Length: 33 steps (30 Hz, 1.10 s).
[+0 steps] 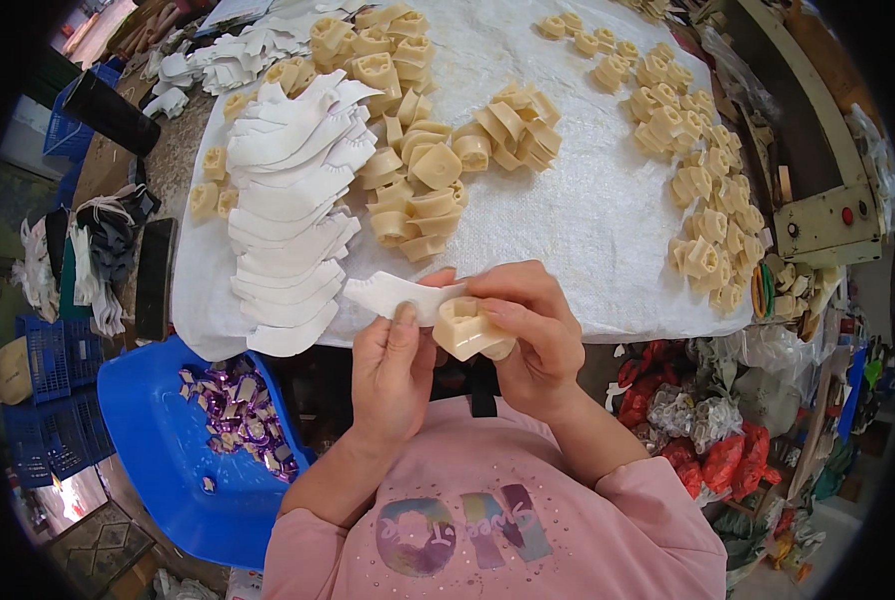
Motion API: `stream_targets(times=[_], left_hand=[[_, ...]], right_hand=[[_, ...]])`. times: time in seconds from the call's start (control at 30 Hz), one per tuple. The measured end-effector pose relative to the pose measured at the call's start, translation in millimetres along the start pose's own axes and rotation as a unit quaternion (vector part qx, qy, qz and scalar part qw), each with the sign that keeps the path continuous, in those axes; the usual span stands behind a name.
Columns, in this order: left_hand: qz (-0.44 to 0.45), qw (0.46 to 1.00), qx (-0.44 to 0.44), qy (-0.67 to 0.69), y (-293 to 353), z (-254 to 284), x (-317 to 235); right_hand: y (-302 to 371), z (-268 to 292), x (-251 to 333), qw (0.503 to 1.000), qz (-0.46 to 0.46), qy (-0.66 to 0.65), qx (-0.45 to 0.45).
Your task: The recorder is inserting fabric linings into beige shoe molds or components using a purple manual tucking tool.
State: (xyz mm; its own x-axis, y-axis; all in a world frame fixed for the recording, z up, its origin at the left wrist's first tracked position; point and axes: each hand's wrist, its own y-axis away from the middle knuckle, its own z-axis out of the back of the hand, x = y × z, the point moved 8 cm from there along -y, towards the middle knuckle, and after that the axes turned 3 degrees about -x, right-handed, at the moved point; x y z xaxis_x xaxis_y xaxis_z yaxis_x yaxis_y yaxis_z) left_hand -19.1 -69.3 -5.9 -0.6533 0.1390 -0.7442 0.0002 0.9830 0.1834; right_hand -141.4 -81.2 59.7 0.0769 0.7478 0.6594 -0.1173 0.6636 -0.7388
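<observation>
Just past the table's front edge, my right hand (pixel 536 330) grips a cream plastic shoe heel (pixel 465 330), its hollow, squared end turned up. A curved white cover piece (pixel 393 294) stretches leftward from the heel. My left hand (pixel 400 360) pinches this piece, thumb on top and fingers hidden behind it. The piece's right end touches the heel by my right fingertips; whether it is stuck there I cannot tell. To the left lies an overlapping row of similar white cover pieces (pixel 290 235). Beyond my hands is a pile of bare heels (pixel 433 165).
More cream heels (pixel 708 180) line the right side of the white-sheeted table (pixel 578 225). A blue basin (pixel 158 450) with purple shiny pieces (pixel 243 410) stands lower left. A black cylinder (pixel 113 112) and a phone-like dark slab (pixel 156 280) lie left; a metal machine (pixel 828 225) stands right.
</observation>
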Motion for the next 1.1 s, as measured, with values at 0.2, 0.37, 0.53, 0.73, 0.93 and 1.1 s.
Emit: stream_targets(times=[0.2,0.37,0.53,0.73,0.93,1.1], left_hand=[[-0.013,0.999,0.032,-0.033,8,-8,-4],[-0.021,0.998,0.038,-0.045,12,-11,-6],[-0.081,0.978,0.000,-0.191,14,-6,-12],[-0.111,0.965,0.028,-0.234,8,1,-20],[-0.171,0.927,-0.067,-0.328,11,7,-49],[-0.164,0.921,-0.068,-0.346,11,3,-43]], right_hand=[[4,-1,1,0.999,0.038,0.009,-0.010],[5,-1,1,0.999,0.041,0.016,-0.016],[5,-3,2,0.995,0.074,0.069,-0.017],[2,-8,-9,0.986,0.071,0.153,0.010],[-8,-6,13,0.973,0.078,0.210,0.059],[-11,-20,9,0.927,0.000,0.320,0.194]])
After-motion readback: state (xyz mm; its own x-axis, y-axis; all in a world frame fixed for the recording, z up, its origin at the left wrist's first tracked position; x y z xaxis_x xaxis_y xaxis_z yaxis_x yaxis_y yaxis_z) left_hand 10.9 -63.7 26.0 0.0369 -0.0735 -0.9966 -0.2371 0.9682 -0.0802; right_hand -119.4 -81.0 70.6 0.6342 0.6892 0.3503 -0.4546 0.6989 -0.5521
